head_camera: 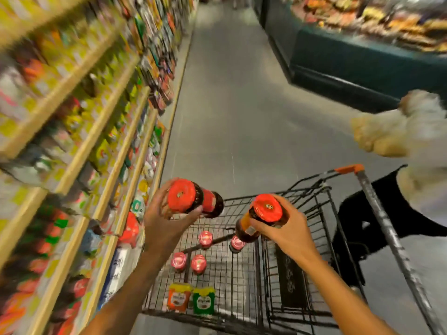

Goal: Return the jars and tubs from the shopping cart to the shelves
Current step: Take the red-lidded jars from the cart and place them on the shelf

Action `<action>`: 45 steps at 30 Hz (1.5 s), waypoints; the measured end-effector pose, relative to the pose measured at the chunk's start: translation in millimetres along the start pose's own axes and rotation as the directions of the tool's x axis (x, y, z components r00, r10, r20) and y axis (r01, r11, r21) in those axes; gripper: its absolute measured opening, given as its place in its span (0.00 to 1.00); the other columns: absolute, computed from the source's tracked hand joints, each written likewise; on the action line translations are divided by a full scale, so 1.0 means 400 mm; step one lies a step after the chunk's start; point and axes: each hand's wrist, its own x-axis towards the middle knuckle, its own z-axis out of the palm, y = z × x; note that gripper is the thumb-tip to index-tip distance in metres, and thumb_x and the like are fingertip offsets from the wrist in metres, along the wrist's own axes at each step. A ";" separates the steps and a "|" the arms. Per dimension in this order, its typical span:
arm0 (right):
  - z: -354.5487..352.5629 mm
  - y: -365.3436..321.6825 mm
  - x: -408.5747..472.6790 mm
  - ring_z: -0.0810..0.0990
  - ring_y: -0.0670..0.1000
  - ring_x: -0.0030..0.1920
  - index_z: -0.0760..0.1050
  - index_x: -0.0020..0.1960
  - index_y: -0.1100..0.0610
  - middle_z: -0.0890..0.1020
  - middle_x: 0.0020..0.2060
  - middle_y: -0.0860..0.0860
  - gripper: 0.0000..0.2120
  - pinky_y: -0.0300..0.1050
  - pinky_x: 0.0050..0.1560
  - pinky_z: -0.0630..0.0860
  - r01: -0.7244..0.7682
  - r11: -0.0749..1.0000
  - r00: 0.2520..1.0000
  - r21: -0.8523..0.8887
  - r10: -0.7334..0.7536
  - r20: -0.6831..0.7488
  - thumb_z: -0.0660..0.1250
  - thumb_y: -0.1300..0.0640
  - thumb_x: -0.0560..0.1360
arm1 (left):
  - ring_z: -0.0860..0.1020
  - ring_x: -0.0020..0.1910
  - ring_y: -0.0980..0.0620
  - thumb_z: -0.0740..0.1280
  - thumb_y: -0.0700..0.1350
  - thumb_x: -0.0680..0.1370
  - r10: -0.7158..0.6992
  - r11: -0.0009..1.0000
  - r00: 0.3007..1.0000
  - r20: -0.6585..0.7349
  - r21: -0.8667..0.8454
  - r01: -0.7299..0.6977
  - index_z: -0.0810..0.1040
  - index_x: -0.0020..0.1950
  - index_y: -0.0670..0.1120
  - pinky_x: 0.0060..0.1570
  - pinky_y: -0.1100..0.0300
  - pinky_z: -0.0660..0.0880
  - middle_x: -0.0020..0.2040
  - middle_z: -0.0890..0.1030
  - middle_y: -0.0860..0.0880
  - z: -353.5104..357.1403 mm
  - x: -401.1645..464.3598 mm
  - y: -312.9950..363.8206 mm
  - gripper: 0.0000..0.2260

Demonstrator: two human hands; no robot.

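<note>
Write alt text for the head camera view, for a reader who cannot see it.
A person's left hand and right hand each grip a red-lidded jar, the left jar and the right jar, above a black wire shopping cart. Four small pink-lidded jars and two tubs sit in it; blurred shelves run along the left.

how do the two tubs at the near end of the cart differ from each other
The orange tub has an orange label, while the green tub has a green one. The orange tub lies nearer the shelves, on the left; the green tub lies to its right, toward the middle of the cart. Both have yellow lids, look about the same size and shape, and sit side by side on the cart floor. Their label print is too blurred to read.
</note>
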 end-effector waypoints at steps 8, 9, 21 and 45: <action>-0.045 -0.181 -0.016 0.84 0.41 0.54 0.78 0.60 0.39 0.85 0.52 0.40 0.32 0.47 0.59 0.81 0.189 0.981 0.980 0.034 -0.191 0.058 0.81 0.34 0.59 | 0.83 0.55 0.57 0.85 0.48 0.60 0.123 0.992 0.975 -0.186 0.039 -0.118 0.78 0.64 0.56 0.56 0.63 0.79 0.55 0.85 0.53 -0.083 -0.034 0.207 0.34; -0.043 -0.202 -0.015 0.84 0.40 0.53 0.78 0.58 0.37 0.85 0.51 0.38 0.29 0.45 0.58 0.80 0.212 0.976 0.974 0.040 -0.215 0.075 0.81 0.36 0.59 | 0.83 0.55 0.57 0.85 0.50 0.60 0.133 0.991 0.971 -0.199 0.054 -0.125 0.78 0.65 0.55 0.56 0.62 0.79 0.56 0.85 0.51 -0.095 -0.043 0.223 0.35; 0.089 -0.450 -0.112 0.84 0.38 0.51 0.80 0.58 0.43 0.85 0.49 0.37 0.28 0.33 0.52 0.79 0.426 0.888 0.843 0.175 -0.460 0.279 0.81 0.42 0.60 | 0.82 0.57 0.58 0.84 0.48 0.62 0.189 0.973 0.886 -0.424 0.204 -0.109 0.79 0.66 0.51 0.58 0.60 0.79 0.57 0.85 0.56 -0.336 -0.259 0.392 0.33; 0.617 -0.752 -0.912 0.85 0.45 0.53 0.81 0.60 0.49 0.86 0.52 0.45 0.38 0.37 0.53 0.79 0.401 0.692 0.250 0.601 -0.714 0.655 0.79 0.29 0.56 | 0.80 0.57 0.67 0.84 0.48 0.62 0.328 0.872 0.363 -0.872 0.427 0.238 0.78 0.65 0.56 0.57 0.68 0.76 0.56 0.83 0.64 -0.779 -1.307 0.660 0.33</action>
